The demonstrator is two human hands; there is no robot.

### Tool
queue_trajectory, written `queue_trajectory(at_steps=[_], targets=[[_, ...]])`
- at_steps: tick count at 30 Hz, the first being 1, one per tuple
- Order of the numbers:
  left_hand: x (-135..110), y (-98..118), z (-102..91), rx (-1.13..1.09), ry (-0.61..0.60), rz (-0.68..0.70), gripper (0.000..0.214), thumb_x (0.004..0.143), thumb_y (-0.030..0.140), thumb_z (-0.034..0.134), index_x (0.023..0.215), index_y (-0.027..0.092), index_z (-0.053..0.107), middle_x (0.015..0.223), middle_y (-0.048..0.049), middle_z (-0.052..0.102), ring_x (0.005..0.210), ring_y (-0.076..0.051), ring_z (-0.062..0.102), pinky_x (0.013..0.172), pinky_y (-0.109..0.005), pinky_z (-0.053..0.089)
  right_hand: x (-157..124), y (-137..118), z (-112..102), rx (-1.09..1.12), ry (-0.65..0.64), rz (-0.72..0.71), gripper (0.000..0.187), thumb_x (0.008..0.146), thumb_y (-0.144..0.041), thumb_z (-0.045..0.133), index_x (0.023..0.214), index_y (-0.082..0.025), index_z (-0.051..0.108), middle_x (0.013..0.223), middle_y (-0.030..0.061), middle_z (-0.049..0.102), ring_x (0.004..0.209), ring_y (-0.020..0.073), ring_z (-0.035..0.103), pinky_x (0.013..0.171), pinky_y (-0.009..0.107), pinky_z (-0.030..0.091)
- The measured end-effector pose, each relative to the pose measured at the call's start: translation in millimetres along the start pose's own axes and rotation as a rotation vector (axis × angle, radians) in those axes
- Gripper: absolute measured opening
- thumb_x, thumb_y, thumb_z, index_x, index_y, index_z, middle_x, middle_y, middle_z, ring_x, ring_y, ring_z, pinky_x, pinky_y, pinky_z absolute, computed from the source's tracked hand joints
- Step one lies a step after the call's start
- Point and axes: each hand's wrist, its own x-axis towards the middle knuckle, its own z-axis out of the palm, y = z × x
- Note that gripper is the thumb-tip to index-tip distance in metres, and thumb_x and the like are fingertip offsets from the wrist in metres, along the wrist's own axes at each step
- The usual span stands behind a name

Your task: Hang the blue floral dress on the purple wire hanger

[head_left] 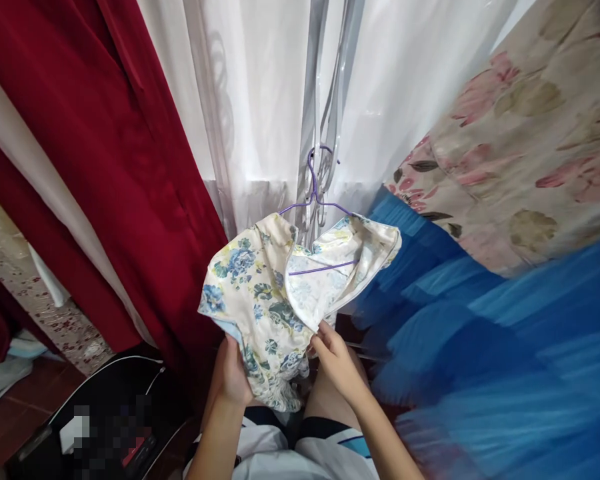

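Observation:
A cream blouse with a blue floral print (265, 287) hangs before me on a purple wire hanger (313, 180). Its front is partly undone, and white trim runs along the edges. At the blouse's lower left side is my left hand (236, 375), closed on the fabric, with most of its fingers hidden behind it. My right hand (334, 353) pinches the white-trimmed front edge between thumb and fingers. Through the open neck the hanger's lower bar shows against the inside of the blouse. Gathered fabric lies at the hem, between my hands.
Clear plastic hangers or strips (325, 80) hang above the purple hook. A white curtain (260, 100) is behind them. Red drapes (125, 167) hang at left, blue tulle (460, 353) and floral cloth (520, 147) at right. A black bag (175, 393) sits at lower left.

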Motion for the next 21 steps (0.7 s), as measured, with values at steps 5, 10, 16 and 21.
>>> queue_trajectory(at_steps=[5,10,16,21], targets=[[-11,-8,-11.3,0.343,-0.006,-0.057,0.064,0.073,0.053,0.077,0.126,0.020,0.065,0.130,-0.0109,0.065,0.137,-0.033,0.046,0.117,-0.047,0.033,-6,-1,-10,-0.055,-0.085,0.025,0.022,0.091,-0.033,0.052,0.074,-0.020,0.060,0.069,0.0018,0.063,0.067,0.0191,0.056,0.064,0.030,0.043],[-1,-16,-9.3,0.898,0.178,0.226,0.057,0.080,0.022,0.071,0.134,0.020,0.054,0.132,-0.0118,0.062,0.128,-0.030,0.054,0.111,-0.046,0.040,-16,-2,-15,0.215,0.039,0.160,0.023,0.087,-0.035,0.059,0.069,-0.020,0.059,0.062,0.0009,0.061,0.059,0.0158,0.052,0.056,0.027,0.039],[7,-57,-14.9,1.481,0.263,0.963,0.059,0.078,0.012,0.065,0.134,0.015,0.045,0.141,-0.0207,0.044,0.137,-0.031,0.040,0.114,-0.050,0.032,-35,-12,-26,0.148,0.080,0.199,0.021,0.082,-0.031,0.064,0.065,-0.019,0.062,0.052,-0.0007,0.050,0.048,0.0126,0.041,0.047,0.028,0.028],[12,-88,-11.7,1.511,-0.112,0.635,0.010,0.089,0.019,0.055,0.097,0.019,0.061,0.091,-0.0091,0.066,0.093,-0.024,0.063,0.084,-0.035,0.050,-39,-32,-12,-0.001,-0.024,0.108,0.030,0.082,-0.030,0.064,0.055,-0.021,0.055,0.048,-0.0015,0.049,0.046,0.0129,0.040,0.048,0.029,0.031]])
